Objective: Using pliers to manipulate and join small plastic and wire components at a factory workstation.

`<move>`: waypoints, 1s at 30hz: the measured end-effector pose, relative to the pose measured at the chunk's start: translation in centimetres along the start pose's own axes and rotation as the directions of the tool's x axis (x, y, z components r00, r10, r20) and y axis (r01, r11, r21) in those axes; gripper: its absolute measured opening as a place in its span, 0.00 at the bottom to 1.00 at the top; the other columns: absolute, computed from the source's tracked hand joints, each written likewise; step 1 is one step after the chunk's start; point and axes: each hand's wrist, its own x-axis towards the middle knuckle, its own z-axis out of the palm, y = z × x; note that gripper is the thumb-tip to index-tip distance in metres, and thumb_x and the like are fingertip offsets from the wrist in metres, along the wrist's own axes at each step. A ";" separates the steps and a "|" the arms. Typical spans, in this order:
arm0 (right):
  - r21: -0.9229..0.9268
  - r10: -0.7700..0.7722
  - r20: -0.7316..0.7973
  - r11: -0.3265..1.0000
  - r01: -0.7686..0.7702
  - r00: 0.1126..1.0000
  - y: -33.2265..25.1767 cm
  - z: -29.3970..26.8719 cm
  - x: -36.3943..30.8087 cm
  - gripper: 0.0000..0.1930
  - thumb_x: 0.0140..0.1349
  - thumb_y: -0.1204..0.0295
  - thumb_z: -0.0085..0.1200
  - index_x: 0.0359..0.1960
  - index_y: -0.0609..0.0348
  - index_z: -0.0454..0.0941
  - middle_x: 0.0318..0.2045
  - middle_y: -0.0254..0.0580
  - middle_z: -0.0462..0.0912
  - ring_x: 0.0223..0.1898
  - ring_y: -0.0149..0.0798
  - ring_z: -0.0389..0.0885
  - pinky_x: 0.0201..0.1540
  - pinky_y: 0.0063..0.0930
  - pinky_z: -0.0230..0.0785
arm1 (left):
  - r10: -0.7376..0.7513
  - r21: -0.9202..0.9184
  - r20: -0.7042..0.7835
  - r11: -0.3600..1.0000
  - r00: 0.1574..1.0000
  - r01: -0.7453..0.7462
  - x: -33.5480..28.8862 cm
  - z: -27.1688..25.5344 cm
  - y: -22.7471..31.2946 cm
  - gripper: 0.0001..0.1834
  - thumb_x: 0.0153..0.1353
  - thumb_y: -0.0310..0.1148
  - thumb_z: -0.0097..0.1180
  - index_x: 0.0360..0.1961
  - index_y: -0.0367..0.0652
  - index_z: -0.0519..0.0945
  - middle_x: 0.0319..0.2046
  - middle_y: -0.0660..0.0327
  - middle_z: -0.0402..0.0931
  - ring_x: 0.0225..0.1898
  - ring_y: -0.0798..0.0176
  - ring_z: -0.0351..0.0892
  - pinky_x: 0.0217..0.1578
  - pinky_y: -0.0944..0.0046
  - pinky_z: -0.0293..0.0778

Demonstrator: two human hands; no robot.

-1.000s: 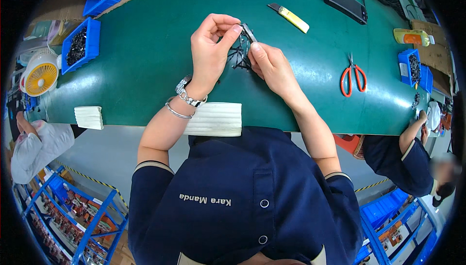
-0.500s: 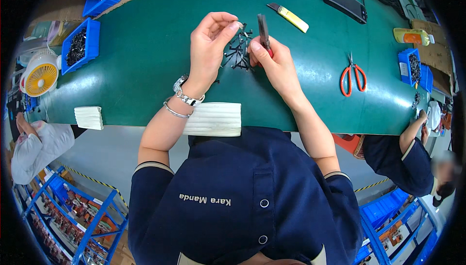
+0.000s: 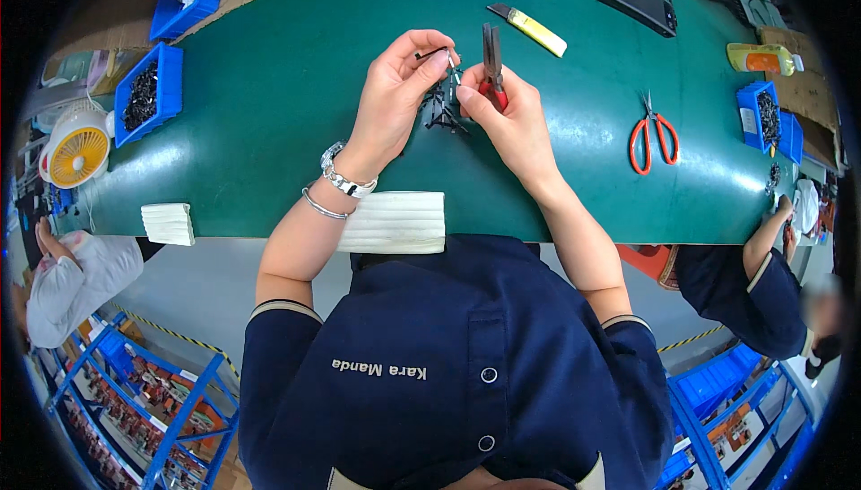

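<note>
On the big green tabletop [image 3: 287, 60], the work looks to be partway through. A blue bin [image 3: 170, 78] full of small dark bits is seen at ten o'clock, and another blue bin [image 3: 744, 100] with dark bits between two and three. Whether those bits are finished cannot be told. At twelve o'clock, a thin black piece [image 3: 453, 69] is being worked on by both hands. Its end is pinched in the narrow grip of the left hand [image 3: 399, 78]. In the right hand [image 3: 511, 127], red-handled pliers [image 3: 492, 60] are held, their nose pointed to twelve; the black piece is reached by the thumb and finger, but whether it is pinched there cannot be told. Just below, a small pile [image 3: 439, 118] of black pieces is left on the tabletop.

As for writing, pale letters [image 3: 378, 371] are sewn on the dark blue shirt [image 3: 404, 311], upside down, at about seven o'clock. On the bin between two and three, a white label [image 3: 746, 121] is stuck, too small to be read.
</note>
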 end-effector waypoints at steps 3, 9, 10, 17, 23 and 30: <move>-0.013 0.008 0.001 1.000 -0.008 1.000 0.0 0.0 0.0 0.06 0.59 0.73 0.57 0.32 0.61 0.73 0.21 0.27 0.71 0.23 0.21 0.64 0.26 0.19 0.58 | 0.009 0.010 -0.002 1.000 1.000 -0.009 0.0 0.0 -0.1 0.09 0.64 0.27 0.55 0.44 0.38 0.76 0.39 0.63 0.76 0.42 0.72 0.74 0.45 0.72 0.70; -0.005 0.019 -0.006 1.000 -0.019 1.000 0.1 0.0 0.1 0.06 0.59 0.73 0.57 0.32 0.61 0.73 0.21 0.27 0.71 0.24 0.21 0.64 0.26 0.19 0.59 | 0.039 0.045 0.010 0.998 0.999 -0.040 0.1 -0.1 0.0 0.09 0.64 0.27 0.54 0.44 0.39 0.76 0.39 0.63 0.76 0.42 0.72 0.74 0.45 0.72 0.70; -0.006 0.018 -0.006 1.000 -0.018 1.000 0.0 0.0 0.1 0.06 0.59 0.73 0.57 0.32 0.61 0.73 0.21 0.27 0.71 0.24 0.21 0.64 0.26 0.19 0.59 | 0.033 0.049 0.014 0.998 0.999 -0.034 0.1 0.0 0.1 0.08 0.64 0.27 0.54 0.44 0.39 0.76 0.40 0.63 0.76 0.42 0.72 0.74 0.45 0.72 0.69; 0.054 0.022 0.021 0.998 -0.023 1.000 -0.3 -0.8 1.2 0.05 0.59 0.73 0.57 0.31 0.61 0.74 0.22 0.27 0.72 0.24 0.21 0.67 0.27 0.18 0.61 | 0.098 0.165 0.008 0.981 0.995 -0.098 0.1 0.5 2.1 0.14 0.65 0.29 0.53 0.51 0.38 0.74 0.45 0.60 0.76 0.50 0.68 0.73 0.53 0.69 0.68; 0.120 -0.193 -0.091 0.972 0.203 0.977 -3.0 -4.2 8.6 0.11 0.63 0.65 0.54 0.26 0.58 0.73 0.20 0.32 0.74 0.23 0.26 0.72 0.28 0.21 0.64 | 0.239 0.579 -0.040 0.797 0.970 -0.172 0.8 -2.7 4.8 0.14 0.65 0.32 0.53 0.50 0.39 0.76 0.44 0.62 0.77 0.48 0.70 0.74 0.49 0.69 0.69; 0.207 0.048 -0.060 0.978 -0.035 0.997 -1.7 -4.2 7.4 0.17 0.66 0.61 0.51 0.21 0.56 0.69 0.18 0.33 0.73 0.21 0.28 0.72 0.25 0.21 0.60 | 0.292 0.956 0.188 0.166 0.938 -0.243 0.7 -2.5 2.9 0.10 0.56 0.35 0.60 0.38 0.46 0.80 0.34 0.61 0.77 0.40 0.55 0.73 0.43 0.59 0.70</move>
